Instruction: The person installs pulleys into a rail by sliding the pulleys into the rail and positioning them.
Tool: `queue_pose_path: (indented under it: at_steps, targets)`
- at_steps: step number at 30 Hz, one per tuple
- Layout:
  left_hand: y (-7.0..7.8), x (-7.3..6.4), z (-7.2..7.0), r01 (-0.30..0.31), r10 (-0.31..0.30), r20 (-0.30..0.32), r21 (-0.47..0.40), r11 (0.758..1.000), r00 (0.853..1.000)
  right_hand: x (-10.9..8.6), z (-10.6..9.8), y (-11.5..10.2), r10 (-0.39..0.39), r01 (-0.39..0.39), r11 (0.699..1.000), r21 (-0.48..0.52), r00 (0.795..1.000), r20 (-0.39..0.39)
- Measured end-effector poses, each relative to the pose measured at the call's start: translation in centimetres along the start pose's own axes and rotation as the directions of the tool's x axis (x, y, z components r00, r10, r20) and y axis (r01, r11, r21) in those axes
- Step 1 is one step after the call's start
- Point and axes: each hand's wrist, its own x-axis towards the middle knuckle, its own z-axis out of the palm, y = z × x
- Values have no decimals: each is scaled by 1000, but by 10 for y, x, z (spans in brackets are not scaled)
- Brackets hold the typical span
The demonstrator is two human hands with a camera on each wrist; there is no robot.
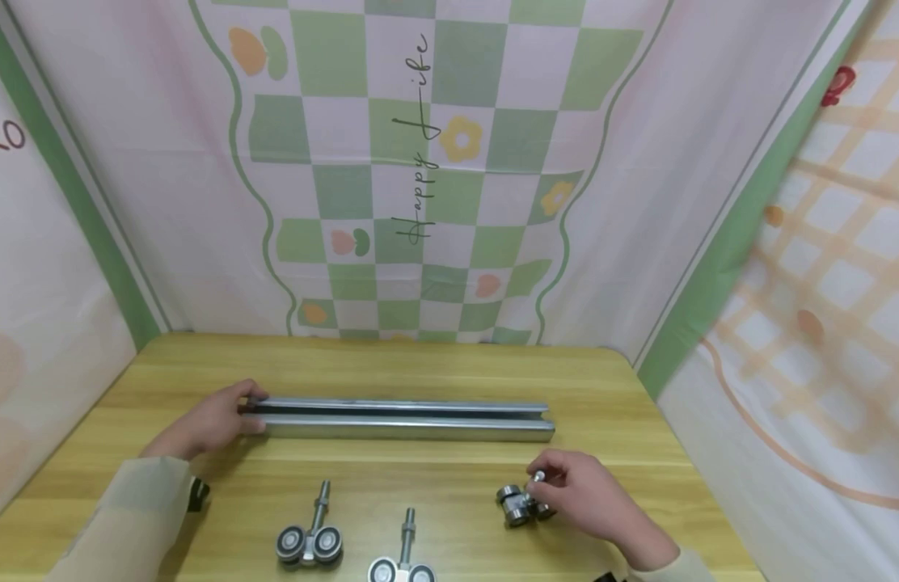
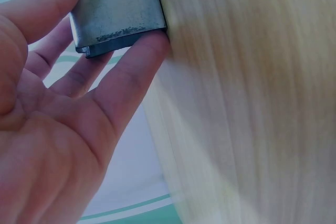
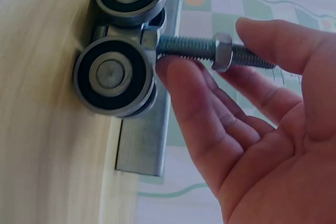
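A metal C-channel rail [image 1: 409,429] lies lengthwise across the table, its slot facing up. My left hand [image 1: 215,420] grips the rail's left end, thumb on the near side and fingers beyond; the left wrist view shows the rail's end [image 2: 121,11] between thumb and fingers. To the right, my right hand [image 1: 582,495] holds a roller trolley [image 1: 518,505] by its threaded bolt. In the right wrist view, the fingers lie along the bolt [image 3: 189,47] under the thumb, near its nut. The trolley's wheels [image 3: 111,74] are at the wood surface, in front of the rail's right end.
Two more roller trolleys stand near the table's front, bolts pointing up: one at left [image 1: 310,543], another at centre [image 1: 403,570] partly cut off by the frame. The wooden table [image 1: 449,368] meets patterned curtains [image 1: 449,202] at the back and sides.
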Motion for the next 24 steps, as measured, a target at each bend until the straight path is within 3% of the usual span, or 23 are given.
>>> queue_pose_path:
  at_steps: [8, 18, 24]
  targets:
    - [1, -1, 0, -2, 2, -3, -1, 1000, 1000, -2, -2, 5, -19, 16, 994, 112, 999, 31]
    - [-1, 0, 1, -20, 20, -8, -3, 1000, 1000, -2, -6, 12, -8, 9, 996, 86, 1000, -15]
    - [3, -3, 1, -12, 12, -6, -9, 1000, 1000, -1, -8, 18, 54, -50, 984, 172, 998, -17]
